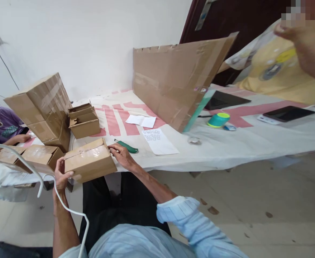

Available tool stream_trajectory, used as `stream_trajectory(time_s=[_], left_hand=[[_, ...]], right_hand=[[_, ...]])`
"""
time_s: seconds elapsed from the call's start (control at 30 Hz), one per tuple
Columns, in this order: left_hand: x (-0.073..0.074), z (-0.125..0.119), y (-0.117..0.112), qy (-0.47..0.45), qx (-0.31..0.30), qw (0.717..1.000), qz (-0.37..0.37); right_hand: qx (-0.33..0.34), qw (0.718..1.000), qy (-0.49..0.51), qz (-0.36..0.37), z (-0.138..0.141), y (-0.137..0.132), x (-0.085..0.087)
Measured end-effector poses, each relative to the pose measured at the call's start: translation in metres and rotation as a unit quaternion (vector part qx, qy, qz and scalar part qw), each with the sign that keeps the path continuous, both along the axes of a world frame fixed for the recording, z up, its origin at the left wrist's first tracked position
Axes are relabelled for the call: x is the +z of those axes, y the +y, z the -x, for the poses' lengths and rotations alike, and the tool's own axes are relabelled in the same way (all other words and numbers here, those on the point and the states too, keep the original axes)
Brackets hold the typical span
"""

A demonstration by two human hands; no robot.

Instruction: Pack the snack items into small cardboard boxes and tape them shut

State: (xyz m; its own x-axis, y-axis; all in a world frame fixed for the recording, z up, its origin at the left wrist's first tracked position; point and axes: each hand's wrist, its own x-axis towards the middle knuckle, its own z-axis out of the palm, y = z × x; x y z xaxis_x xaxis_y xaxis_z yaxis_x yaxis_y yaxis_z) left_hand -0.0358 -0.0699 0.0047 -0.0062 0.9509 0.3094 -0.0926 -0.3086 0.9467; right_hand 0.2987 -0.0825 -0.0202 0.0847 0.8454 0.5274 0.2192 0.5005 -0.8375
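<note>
The left hand (61, 173) has its fingers and thumb clamped on the 9 o'clock end of a taped cardboard carton (91, 161), held at the table's near edge. The right hand (121, 154) has its fingertips against the carton's 3 o'clock end; whether they pinch or merely press there, I cannot tell. The carton's top flaps are closed, with clear tape shining along the seam. At about 9 o'clock from it, two more cartons (43, 156) also look closed, with shiny tape on the nearer one. Just past 12 o'clock, an open-topped carton (86, 127) remains unclosed. At 2 o'clock, a green-handled cutter (127, 146) lies untouched on the tablecloth (216, 157).
</note>
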Motion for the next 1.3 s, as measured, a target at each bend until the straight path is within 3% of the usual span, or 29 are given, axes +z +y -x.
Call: stream_trajectory(time_s=[0.1,0.2,0.33,0.4,0.47,0.6,0.7,0.77,0.87,0.93,1.0,1.13,1.3], left_hand=[[0.006,-0.013,-0.002,0.066,-0.031,0.997,-0.02],[0.012,-0.015,-0.005,0.109,-0.065,0.992,-0.009],[0.02,-0.011,-0.012,0.149,-0.078,0.986,0.015],[0.023,-0.012,-0.015,0.156,-0.074,0.985,0.018],[0.025,-0.014,-0.018,0.158,-0.075,0.984,0.022],[0.024,-0.017,-0.023,0.159,-0.083,0.984,0.019],[0.019,-0.017,-0.024,0.169,-0.079,0.982,0.008],[0.014,-0.016,-0.023,0.176,-0.077,0.981,0.001],[0.009,-0.016,-0.022,0.181,-0.082,0.98,-0.007],[0.008,-0.017,-0.023,0.181,-0.083,0.98,-0.011],[0.008,-0.019,-0.025,0.183,-0.077,0.98,-0.015],[0.009,-0.022,-0.029,0.183,-0.063,0.981,-0.015],[0.011,-0.025,-0.033,0.184,-0.062,0.981,-0.018]], right_hand=[[-0.009,0.998,-0.061,0.007,-0.02,0.011,-0.021],[-0.082,0.98,-0.176,0.038,-0.041,0.013,-0.033],[-0.181,0.891,-0.389,0.148,-0.064,0.012,-0.033],[-0.19,0.845,-0.46,0.197,-0.069,0.013,-0.031],[-0.188,0.818,-0.497,0.222,-0.071,0.013,-0.032],[-0.187,0.801,-0.521,0.227,-0.069,0.012,-0.037],[-0.196,0.817,-0.492,0.227,-0.071,0.013,-0.033],[-0.238,0.846,-0.43,0.207,-0.074,0.014,-0.02],[-0.274,0.906,-0.302,0.113,-0.075,0.014,0.018],[-0.192,0.948,-0.249,0.045,-0.067,0.011,0.051],[-0.07,0.968,-0.242,0.013,-0.05,0.005,0.084],[0.104,0.947,-0.302,-0.033,-0.006,-0.003,0.131],[0.138,0.909,-0.386,-0.074,0.023,0.007,0.147]])
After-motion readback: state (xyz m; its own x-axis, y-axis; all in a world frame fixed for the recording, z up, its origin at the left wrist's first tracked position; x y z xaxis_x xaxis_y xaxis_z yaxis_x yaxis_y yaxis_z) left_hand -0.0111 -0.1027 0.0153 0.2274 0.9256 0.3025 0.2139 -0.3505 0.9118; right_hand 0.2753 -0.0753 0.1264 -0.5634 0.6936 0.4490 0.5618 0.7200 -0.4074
